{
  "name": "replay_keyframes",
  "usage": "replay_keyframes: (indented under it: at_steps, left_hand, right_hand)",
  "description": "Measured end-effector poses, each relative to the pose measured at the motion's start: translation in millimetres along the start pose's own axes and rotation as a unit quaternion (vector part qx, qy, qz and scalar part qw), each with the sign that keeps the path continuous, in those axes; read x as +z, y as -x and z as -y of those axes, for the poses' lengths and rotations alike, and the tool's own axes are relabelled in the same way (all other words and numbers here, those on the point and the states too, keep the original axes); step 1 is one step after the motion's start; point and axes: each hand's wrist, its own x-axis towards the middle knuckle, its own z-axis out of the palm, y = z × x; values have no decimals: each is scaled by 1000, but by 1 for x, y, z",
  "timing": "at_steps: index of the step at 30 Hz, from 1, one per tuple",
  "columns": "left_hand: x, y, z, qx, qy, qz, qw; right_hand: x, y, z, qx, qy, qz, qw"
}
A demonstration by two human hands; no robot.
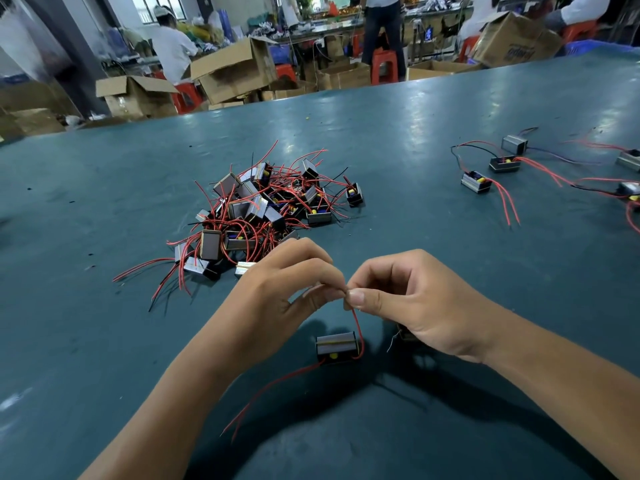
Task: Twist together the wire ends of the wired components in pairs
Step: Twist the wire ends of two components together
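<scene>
A dark teal work table (433, 109) fills most of the view, its surface scuffed and shiny in patches. Beyond its far edge stand open cardboard boxes (235, 71), some tipped, and red plastic stools (383, 65). A seated person in a white shirt (171, 46) faces away; another person in dark trousers (383, 26) stands at a long cluttered bench (346, 27).

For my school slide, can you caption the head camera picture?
Both hands, left hand and right hand, pinch a red wire above a small component.
</scene>
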Motion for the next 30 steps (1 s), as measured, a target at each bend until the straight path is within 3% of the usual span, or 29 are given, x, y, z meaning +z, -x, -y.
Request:
replay_keyframes:
  at_steps: [3,6,10,13,19,20,21,23,24,26,30]
  left_hand:
    - [1,0,-3,-43,54,36,997]
    - [1,3,-4,-137,149,70,977]
    - [5,2,-9,-272,256,40,927]
    - [14,0,-16,-371,327,-15,869]
    - [10,-1,-13,-400,435,-36,806]
    - [7,-1,-12,-380,433,-47,816]
    - [4,0,-10,-342,395,-65,850]
    - [-2,1,-5,-217,210,-76,950]
    - [-4,1,-4,-147,114,-70,980]
    - [-3,1,-1,-47,5,-63,997]
    - [1,0,2,19,-61,-82,995]
  right_hand:
    - [-1,0,-2,-15,51,-18,998]
    - [0,1,-4,-32,116,-40,992]
    - [2,0,-8,-57,165,-86,981]
    - [5,0,-9,-62,170,-117,976]
    - [2,-2,-10,-29,134,-121,983]
    - [0,-3,-9,-20,112,-117,987]
    - [-1,-3,-9,-13,91,-110,990]
    - [-1,-3,-7,-8,65,-98,993]
    - [-1,-3,-6,-9,59,-92,994]
    - [0,-3,-3,-11,50,-78,996]
    - [1,-2,1,-14,45,-53,998]
